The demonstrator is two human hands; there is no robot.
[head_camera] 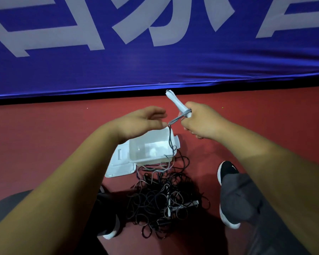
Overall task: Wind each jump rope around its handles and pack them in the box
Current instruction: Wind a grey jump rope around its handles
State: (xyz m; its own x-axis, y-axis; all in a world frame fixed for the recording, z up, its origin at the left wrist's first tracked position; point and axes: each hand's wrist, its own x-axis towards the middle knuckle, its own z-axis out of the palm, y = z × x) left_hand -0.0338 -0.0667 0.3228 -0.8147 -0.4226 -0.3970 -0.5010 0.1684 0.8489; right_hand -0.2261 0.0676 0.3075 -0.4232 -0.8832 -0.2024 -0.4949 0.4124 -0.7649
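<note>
Nearest the camera, both bare forearms reach forward over grey-trousered knees, with a black shoe with a white sole (226,172) planted to the right. Between the feet lies a tangled heap of dark and grey jump ropes (164,199) on the red floor (44,144). Just beyond sits the open white plastic box (149,160), touching its white lid (120,164). Above the box, the left hand (142,122) pinches the grey rope (176,119) at its fingertips, its other fingers stretched out. The right hand (201,122) is clenched round the pair of white handles (175,103), which tilt up and away with a few turns of rope wrapped on them. Behind hangs the blue banner with white characters (155,61).
</note>
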